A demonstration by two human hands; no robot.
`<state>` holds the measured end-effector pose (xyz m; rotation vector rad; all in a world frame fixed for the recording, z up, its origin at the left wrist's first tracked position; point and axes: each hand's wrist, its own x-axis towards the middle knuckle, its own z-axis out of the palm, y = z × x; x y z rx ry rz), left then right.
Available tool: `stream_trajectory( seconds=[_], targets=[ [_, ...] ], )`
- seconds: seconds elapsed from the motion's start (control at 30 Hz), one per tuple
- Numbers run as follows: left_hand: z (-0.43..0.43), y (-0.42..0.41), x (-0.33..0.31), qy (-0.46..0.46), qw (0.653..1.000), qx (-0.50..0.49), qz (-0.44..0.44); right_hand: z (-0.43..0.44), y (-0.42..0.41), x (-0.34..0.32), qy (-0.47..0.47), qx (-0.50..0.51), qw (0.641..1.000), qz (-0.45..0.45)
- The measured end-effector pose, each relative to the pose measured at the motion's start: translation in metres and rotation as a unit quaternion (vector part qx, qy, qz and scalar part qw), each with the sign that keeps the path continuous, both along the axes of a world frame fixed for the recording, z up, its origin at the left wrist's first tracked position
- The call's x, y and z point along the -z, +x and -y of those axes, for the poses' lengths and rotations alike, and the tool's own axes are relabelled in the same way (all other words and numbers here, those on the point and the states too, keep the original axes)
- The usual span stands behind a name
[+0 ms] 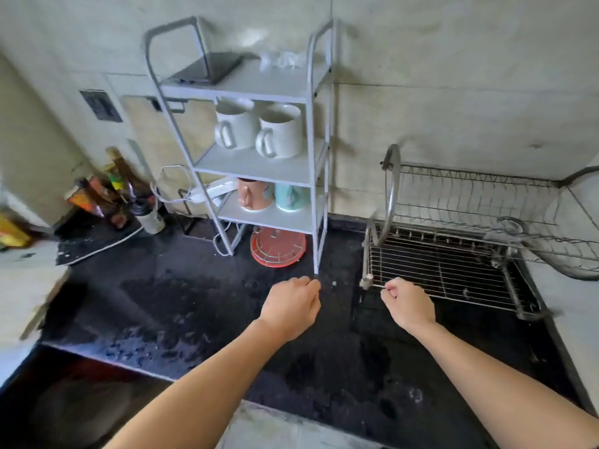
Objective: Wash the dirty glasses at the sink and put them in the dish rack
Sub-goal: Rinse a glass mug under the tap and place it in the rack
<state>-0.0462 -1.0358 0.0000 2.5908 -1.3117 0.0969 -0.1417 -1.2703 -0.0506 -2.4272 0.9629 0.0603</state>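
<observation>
My left hand (291, 306) hovers over the black counter (194, 312) with its fingers curled in, holding nothing. My right hand (408, 303) is curled the same way and empty, just at the front left corner of the steel dish rack (453, 270). The rack's lower grid is bare. A clear glass-like piece (510, 228) lies on its upper tier, though I cannot tell what it is. Some clear items (282, 59) sit blurred on the top of the grey shelf stand (259, 163). The dark sink basin (64, 400) is at the lower left.
The shelf stand holds two white mugs (259, 131), a pink mug (254, 194) and a teal one (290, 197). A red lid (278, 246) lies beneath it. Bottles (110, 196) and cables crowd the back left corner. The counter is wet.
</observation>
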Motion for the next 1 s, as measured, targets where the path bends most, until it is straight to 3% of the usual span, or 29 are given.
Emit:
stream_trajectory(
  seconds=[0.1,0.47,0.7,1.0],
  targets=[
    [-0.098,0.016,-0.004,0.06,0.994,-0.095,-0.015,-0.088,0.033,-0.006,0.006,-0.072,0.997,0.003],
    [-0.386,0.024,-0.021,0.015,0.927,-0.373,-0.044,-0.379,0.148,-0.044,0.039,-0.341,0.939,0.031],
    [-0.527,0.017,-0.016,-0.019,0.836,-0.545,-0.051,-0.55,0.227,-0.048,0.052,-0.502,0.863,0.017],
    [-0.664,0.063,0.004,-0.034,0.726,-0.677,-0.116,-0.754,0.324,-0.018,0.088,-0.623,0.777,-0.016]
  ],
)
